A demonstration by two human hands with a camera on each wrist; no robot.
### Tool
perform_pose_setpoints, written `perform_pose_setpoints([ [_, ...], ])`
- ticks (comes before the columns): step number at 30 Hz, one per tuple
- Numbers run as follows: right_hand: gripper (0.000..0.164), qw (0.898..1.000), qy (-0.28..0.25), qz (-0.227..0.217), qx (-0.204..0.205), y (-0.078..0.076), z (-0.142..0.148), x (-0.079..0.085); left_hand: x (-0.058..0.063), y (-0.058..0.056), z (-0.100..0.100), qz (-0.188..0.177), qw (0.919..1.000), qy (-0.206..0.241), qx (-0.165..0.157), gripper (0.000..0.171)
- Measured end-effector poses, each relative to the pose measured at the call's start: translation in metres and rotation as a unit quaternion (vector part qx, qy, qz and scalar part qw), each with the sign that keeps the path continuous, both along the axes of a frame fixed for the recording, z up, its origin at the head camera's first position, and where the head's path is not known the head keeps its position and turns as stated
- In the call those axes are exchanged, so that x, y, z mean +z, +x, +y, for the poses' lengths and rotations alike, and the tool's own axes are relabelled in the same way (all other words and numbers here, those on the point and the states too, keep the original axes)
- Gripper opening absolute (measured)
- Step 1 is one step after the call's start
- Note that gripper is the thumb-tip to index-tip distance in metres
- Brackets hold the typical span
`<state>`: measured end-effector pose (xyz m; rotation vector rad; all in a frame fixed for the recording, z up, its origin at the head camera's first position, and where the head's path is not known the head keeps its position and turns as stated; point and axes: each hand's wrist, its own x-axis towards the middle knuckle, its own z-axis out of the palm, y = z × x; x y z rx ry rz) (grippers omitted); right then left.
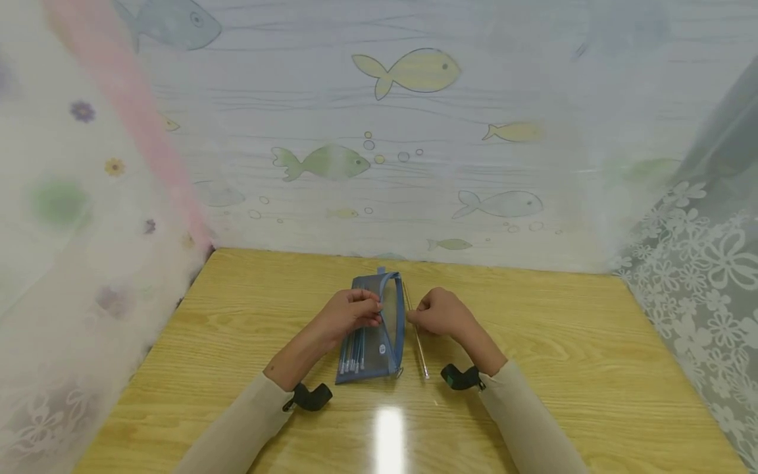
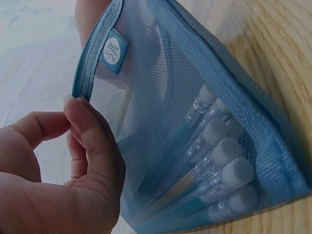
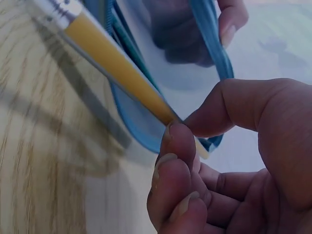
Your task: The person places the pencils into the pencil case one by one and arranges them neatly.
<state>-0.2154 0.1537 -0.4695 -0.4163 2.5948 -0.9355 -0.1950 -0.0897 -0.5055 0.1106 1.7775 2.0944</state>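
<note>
A blue mesh zip pouch (image 1: 374, 352) lies on the table with its mouth spread apart along the right side. Through the mesh show several pencils (image 2: 214, 131) with white eraser ends. My left hand (image 1: 349, 313) pinches the upper edge of the pouch's opening between thumb and fingers. Just right of the pouch, my right hand (image 1: 441, 313) pinches a yellow pencil (image 3: 117, 63) near the middle of its length. In the head view the pencil's eraser end points toward me, outside the pouch. Its far tip is partly hidden by the fingers in the right wrist view.
The wood-grain table (image 1: 249, 289) spreads around the pouch. A fish-print curtain (image 1: 331, 217) hangs along its back edge, and lace fabric (image 1: 705, 276) borders the right side. Black wrist devices (image 1: 312, 397) sit at both cuffs. A bright reflection lies at the front.
</note>
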Motion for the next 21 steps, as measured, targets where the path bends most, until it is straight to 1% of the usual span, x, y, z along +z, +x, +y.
perform_pose_setpoints([
  [4,0.039,0.999,-0.025,-0.027,0.007,-0.002,-0.002,0.001,0.002,0.001,0.0,-0.001,1.0,-0.001,0.001,0.033],
  [8,0.038,0.998,-0.044,-0.045,0.011,-0.003,-0.004,0.0,0.003,0.002,0.001,0.0,1.0,0.0,0.0,0.032],
  [13,0.039,0.997,-0.057,-0.056,0.015,-0.008,-0.011,-0.001,0.001,0.001,-0.001,0.003,1.0,0.002,-0.005,0.031],
  [16,0.038,0.996,-0.061,-0.057,0.017,-0.011,-0.016,-0.001,-0.001,0.0,-0.002,0.004,0.9999,0.007,-0.007,0.027],
  [21,0.035,0.995,-0.08,-0.066,0.014,-0.016,-0.025,0.001,0.001,0.0,-0.003,0.005,0.9999,0.01,-0.007,0.02],
])
